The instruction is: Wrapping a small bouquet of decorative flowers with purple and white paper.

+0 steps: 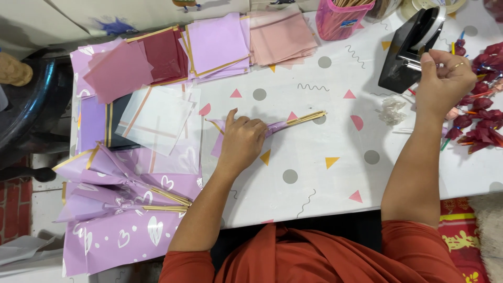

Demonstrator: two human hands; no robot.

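Rust-orange garment of the person (314, 257) fills the lower edge, both bare forearms reaching from it over the white counter printed with grey dots and coloured triangles (325, 199). The left hand (242, 140) lies palm-down, fingers curled and pressing on a lilac paper wrap gathered around thin wooden sticks (283, 124); the stick ends project beyond the fingertips to the hand's right, and a lilac corner shows under the wrist. The right hand (444, 84) is raised, fingers pinched together just beside a black tape dispenser (411, 50); whether a strip of tape is between the fingertips cannot be told.

The wrap looks very light, thin and easily creased, liable to spring open if released; the sticks appear stiff but slender. The narrow gathered neck, where paper meets sticks, looks the firmest place to hold.

Beyond the left hand lie stacks of square paper sheets in lilac, pink and dark red (209, 44); to its left, finished lilac cones with white hearts (120, 194). A pile of small red-wrapped pieces on sticks (482, 120) lies right of the right hand, a pink container of sticks (343, 18) beyond it.
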